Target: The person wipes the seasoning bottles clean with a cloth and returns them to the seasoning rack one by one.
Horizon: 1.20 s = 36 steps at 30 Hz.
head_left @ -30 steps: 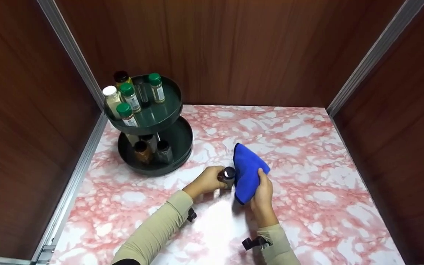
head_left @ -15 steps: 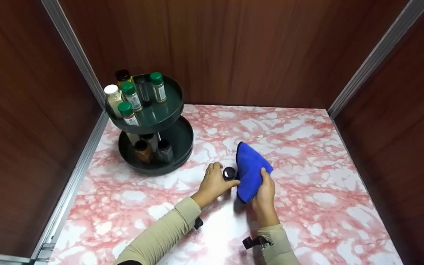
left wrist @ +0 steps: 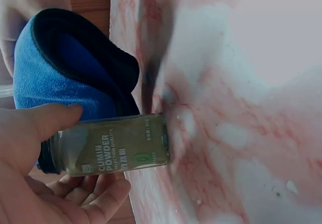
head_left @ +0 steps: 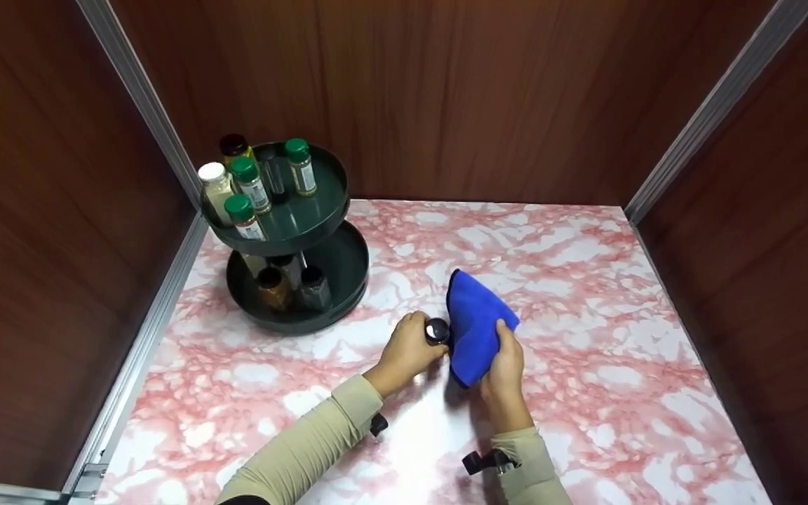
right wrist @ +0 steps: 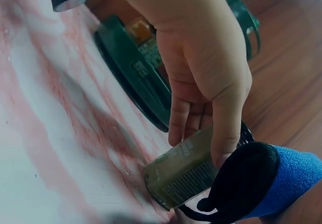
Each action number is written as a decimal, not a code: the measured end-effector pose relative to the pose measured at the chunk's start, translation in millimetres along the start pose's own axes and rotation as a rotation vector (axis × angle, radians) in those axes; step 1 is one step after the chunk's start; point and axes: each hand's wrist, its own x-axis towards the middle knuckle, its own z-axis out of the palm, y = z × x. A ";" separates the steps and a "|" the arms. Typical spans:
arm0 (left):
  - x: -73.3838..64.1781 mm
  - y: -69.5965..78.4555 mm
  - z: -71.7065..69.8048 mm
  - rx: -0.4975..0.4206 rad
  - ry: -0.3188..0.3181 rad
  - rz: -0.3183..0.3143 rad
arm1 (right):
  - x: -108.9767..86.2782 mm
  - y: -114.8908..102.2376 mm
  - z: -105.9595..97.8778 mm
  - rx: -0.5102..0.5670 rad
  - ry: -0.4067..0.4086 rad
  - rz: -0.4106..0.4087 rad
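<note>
A clear jar of cumin powder [left wrist: 118,146] with a black lid, its label legible in the left wrist view, stands on the marbled table. My left hand [head_left: 404,354] holds it from the left, thumb on one side and fingers on the other. In the right wrist view that thumb lies along the near side of the jar [right wrist: 181,171]. My right hand [head_left: 506,368] grips a folded blue cloth [head_left: 477,330] with black edging, thumb on top; its other fingers are hidden behind the cloth. The cloth's black edge is right against the jar's right side.
A two-tier dark green turntable rack [head_left: 306,228] stands at the back left. Green-capped bottles [head_left: 250,184] and a white-capped jar [head_left: 217,191] are on its upper tier; dark-lidded jars [head_left: 274,289] fill part of the lower. Brown wood panels [head_left: 446,98] wall the table.
The left hand's grip loosened, its thumb reaching out toward the cloth, and has closed round the jar again, slightly farther right. Jar, cloth and right hand are almost where they were.
</note>
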 end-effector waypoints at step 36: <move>20.1 -21.3 -25.3 -0.171 -0.203 0.070 | -6.6 15.3 18.5 -0.017 -0.136 -0.018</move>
